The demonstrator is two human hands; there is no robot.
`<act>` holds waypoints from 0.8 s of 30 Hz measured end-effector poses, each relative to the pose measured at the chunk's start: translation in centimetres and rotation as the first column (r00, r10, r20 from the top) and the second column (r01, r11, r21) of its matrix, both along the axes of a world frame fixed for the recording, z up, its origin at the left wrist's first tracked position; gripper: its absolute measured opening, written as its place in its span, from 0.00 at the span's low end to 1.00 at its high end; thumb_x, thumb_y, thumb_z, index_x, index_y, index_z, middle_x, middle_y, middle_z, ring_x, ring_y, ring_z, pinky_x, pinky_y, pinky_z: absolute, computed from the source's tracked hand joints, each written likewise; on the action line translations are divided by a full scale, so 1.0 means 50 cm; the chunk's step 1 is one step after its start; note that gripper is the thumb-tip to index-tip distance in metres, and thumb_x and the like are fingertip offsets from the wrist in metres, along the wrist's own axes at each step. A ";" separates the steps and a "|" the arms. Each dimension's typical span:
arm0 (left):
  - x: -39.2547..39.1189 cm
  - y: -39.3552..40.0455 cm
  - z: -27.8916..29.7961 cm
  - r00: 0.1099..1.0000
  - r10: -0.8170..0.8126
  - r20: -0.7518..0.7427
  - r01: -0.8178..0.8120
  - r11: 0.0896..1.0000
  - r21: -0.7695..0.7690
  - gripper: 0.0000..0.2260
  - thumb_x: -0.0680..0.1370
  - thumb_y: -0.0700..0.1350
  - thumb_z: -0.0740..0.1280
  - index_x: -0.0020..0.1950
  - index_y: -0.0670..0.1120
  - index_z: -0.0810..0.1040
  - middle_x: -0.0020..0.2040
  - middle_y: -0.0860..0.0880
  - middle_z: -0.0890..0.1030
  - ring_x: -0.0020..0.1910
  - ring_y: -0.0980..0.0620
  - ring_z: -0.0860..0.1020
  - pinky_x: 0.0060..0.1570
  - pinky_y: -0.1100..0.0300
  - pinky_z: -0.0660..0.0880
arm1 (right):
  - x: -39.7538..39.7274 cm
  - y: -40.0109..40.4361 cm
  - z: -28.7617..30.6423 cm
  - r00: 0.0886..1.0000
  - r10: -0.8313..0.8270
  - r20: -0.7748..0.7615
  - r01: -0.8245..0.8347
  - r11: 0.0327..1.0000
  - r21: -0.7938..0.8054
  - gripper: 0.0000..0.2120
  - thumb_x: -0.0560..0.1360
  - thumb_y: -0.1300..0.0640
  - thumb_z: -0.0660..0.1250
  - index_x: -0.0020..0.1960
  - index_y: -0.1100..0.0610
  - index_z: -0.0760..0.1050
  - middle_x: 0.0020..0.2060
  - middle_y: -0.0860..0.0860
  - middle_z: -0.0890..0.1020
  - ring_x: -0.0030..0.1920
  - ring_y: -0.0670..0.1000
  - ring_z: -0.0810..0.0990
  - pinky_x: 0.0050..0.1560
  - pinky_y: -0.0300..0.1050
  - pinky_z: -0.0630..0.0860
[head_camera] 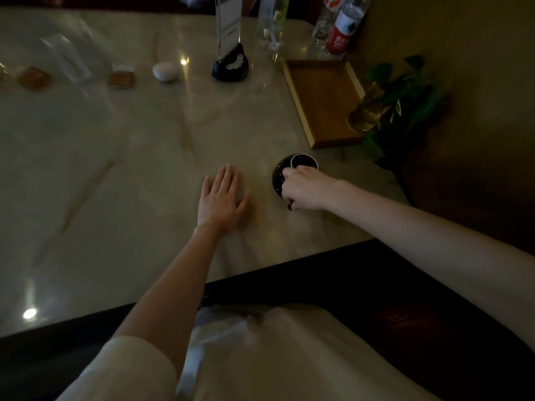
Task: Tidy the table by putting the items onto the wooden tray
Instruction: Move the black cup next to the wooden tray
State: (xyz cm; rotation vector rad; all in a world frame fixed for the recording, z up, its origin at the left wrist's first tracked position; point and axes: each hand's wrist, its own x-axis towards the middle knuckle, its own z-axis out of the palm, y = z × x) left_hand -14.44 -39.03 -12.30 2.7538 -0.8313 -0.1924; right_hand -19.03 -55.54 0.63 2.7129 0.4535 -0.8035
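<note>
A wooden tray lies at the table's right edge, with nothing on its floor. Just in front of it stands a black cup with a white inside. My right hand is closed around the cup's near side. My left hand rests flat on the marble table, fingers apart, holding nothing. Farther back on the left lie a white egg-shaped object, a wrapped brown snack and another brown snack.
A tall clear trophy on a black base stands at the back centre. A glass vase and plastic bottles stand behind the tray. A potted green plant in a glass sits right of the tray. The table's near edge is dark.
</note>
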 end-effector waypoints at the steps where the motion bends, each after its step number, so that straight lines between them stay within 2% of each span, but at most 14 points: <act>1: 0.000 0.000 0.000 1.000 -0.004 0.000 0.004 1.000 0.010 0.28 0.79 0.57 0.50 0.74 0.45 0.49 0.76 0.46 0.49 0.74 0.51 0.46 0.71 0.50 0.41 | -0.001 -0.004 0.003 1.000 -0.020 0.011 0.019 1.000 0.022 0.11 0.73 0.56 0.67 0.53 0.60 0.79 0.56 0.60 0.73 0.53 0.60 0.74 0.52 0.52 0.73; 7: 0.000 0.001 0.000 1.000 -0.009 0.003 0.009 1.000 0.028 0.28 0.79 0.58 0.48 0.74 0.45 0.49 0.76 0.46 0.48 0.74 0.50 0.45 0.71 0.50 0.41 | 0.001 -0.034 0.043 0.963 -0.266 0.049 0.247 0.939 0.237 0.11 0.74 0.54 0.65 0.54 0.55 0.79 0.60 0.56 0.72 0.61 0.55 0.71 0.61 0.53 0.70; 12: 0.002 0.001 -0.001 1.000 -0.009 0.014 0.008 1.000 0.030 0.32 0.75 0.61 0.41 0.74 0.45 0.51 0.76 0.46 0.50 0.74 0.50 0.46 0.71 0.50 0.42 | 0.008 -0.075 0.062 0.895 -0.437 0.087 0.356 0.820 0.449 0.11 0.73 0.54 0.67 0.54 0.54 0.79 0.59 0.55 0.77 0.62 0.56 0.72 0.63 0.54 0.68; 14: 0.003 -0.001 0.000 1.000 -0.007 0.011 0.007 1.000 0.028 0.36 0.71 0.62 0.37 0.74 0.45 0.52 0.76 0.46 0.50 0.74 0.50 0.46 0.71 0.50 0.42 | 0.012 -0.093 0.075 0.843 -0.535 0.048 0.423 0.716 0.556 0.12 0.73 0.56 0.67 0.56 0.56 0.79 0.59 0.55 0.79 0.62 0.55 0.74 0.63 0.50 0.68; 17: 0.001 -0.001 0.001 1.000 -0.002 0.004 0.002 1.000 0.010 0.37 0.70 0.62 0.37 0.74 0.45 0.53 0.76 0.46 0.51 0.74 0.50 0.47 0.71 0.50 0.42 | 0.014 -0.118 0.081 0.701 -0.709 -0.084 0.513 0.418 0.750 0.13 0.72 0.58 0.68 0.55 0.60 0.79 0.56 0.55 0.80 0.59 0.51 0.76 0.58 0.43 0.70; 19: 0.002 -0.001 0.001 1.000 0.003 0.010 -0.003 1.000 0.000 0.37 0.70 0.62 0.38 0.74 0.44 0.53 0.76 0.46 0.52 0.74 0.50 0.48 0.71 0.50 0.43 | 0.007 -0.130 0.067 0.548 -0.802 -0.239 0.557 0.137 0.819 0.12 0.71 0.60 0.69 0.54 0.61 0.79 0.54 0.56 0.81 0.57 0.51 0.77 0.56 0.42 0.74; 22: 0.003 -0.002 -0.001 1.000 0.007 0.007 -0.007 1.000 0.008 0.36 0.70 0.62 0.39 0.74 0.45 0.53 0.76 0.46 0.52 0.74 0.50 0.48 0.71 0.50 0.43 | -0.009 -0.140 0.035 0.342 -0.762 -0.550 0.549 -0.313 0.775 0.07 0.71 0.63 0.69 0.49 0.61 0.79 0.48 0.54 0.81 0.56 0.52 0.78 0.60 0.49 0.75; 24: 0.005 -0.002 -0.002 1.000 0.007 0.009 -0.007 1.000 0.012 0.36 0.71 0.62 0.39 0.74 0.45 0.53 0.76 0.47 0.51 0.74 0.51 0.48 0.71 0.50 0.43 | -0.021 -0.137 0.020 0.248 -0.683 -0.687 0.500 -0.518 0.695 0.07 0.71 0.65 0.67 0.49 0.61 0.77 0.46 0.53 0.82 0.53 0.51 0.79 0.62 0.51 0.72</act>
